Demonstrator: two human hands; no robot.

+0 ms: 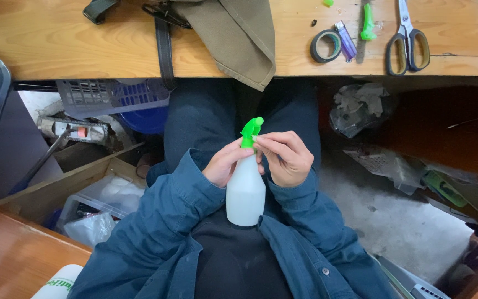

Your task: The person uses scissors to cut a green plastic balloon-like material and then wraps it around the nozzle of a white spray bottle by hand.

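Spray bottle (245,191) held over lap.
Left hand (225,163) grips its neck; right hand (286,158) pinches the green nozzle (250,132).

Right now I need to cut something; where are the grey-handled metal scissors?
In the head view, the scissors lie at the top right on the wooden bench, right of the purple lighter.
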